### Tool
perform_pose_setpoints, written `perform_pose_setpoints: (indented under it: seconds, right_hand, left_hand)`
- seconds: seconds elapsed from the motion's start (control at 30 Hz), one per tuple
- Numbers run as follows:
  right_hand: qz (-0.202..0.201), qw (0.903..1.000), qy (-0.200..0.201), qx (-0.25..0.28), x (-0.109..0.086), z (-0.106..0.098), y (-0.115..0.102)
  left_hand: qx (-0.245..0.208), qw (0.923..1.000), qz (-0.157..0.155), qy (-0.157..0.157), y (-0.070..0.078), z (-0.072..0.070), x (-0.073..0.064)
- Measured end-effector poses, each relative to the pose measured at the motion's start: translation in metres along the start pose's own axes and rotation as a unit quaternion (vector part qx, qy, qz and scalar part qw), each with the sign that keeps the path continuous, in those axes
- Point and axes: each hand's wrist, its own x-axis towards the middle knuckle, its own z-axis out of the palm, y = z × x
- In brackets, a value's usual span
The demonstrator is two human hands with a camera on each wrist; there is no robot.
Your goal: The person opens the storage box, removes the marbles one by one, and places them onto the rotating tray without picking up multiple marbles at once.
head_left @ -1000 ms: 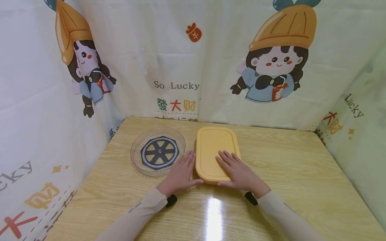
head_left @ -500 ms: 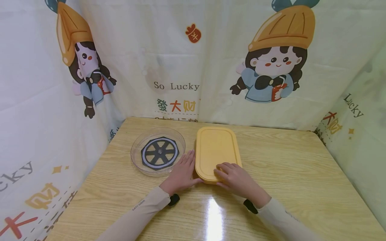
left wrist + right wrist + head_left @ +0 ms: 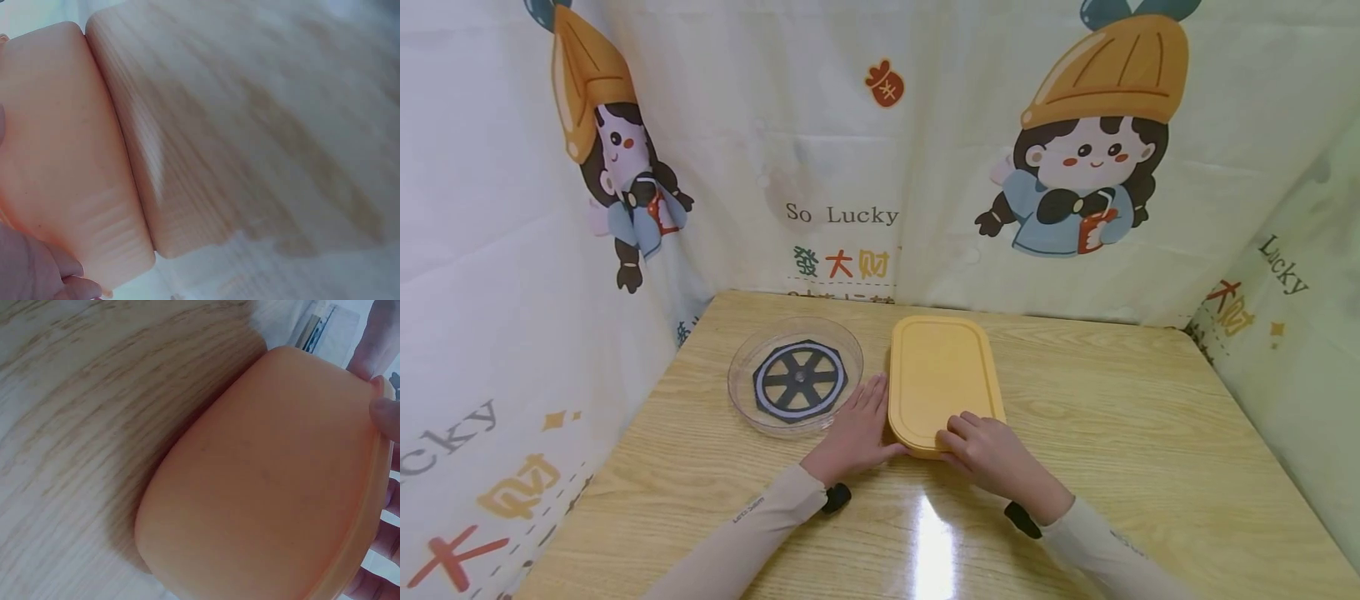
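Your left hand (image 3: 853, 433), fingers straight, touches yellow rounded-rectangular lidded box (image 3: 942, 371) on wood-grain bench (image 3: 1112, 417) at its 8 o'clock; your right hand (image 3: 988, 450), fingers curled, pinches its rim at 5 o'clock.

I see one small screened booth, building type unclear: cream fabric sheets (image 3: 955, 167) with colourful cartoon prints (image 3: 1093, 137) fill the upper frame, behind a light-brown wood-grain table (image 3: 1120, 400) below.

matt, pretty smooth plastic lidded box (image 3: 943, 367), shiny clear plasticky round dish (image 3: 741, 405), glossy wood-grain tabletop (image 3: 1112, 392), kinda wrinkly cloth backdrop (image 3: 955, 167)
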Motion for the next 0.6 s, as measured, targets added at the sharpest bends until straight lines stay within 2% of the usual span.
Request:
perform_pose_setpoints:
  seconds: [0.3,0.6]
  right_hand:
    - [-0.001,0.9998,0.015,0.011,0.005,-0.008,0.001]
    - [0.02,0.9989,0.023,0.035,0.016,-0.03,0.009]
  left_hand:
    - [-0.024,0.9992,0.007,0.031,0.002,-0.002,-0.003]
    - [-0.012,0.9998,-0.006,0.012,0.003,-0.003,-0.001]
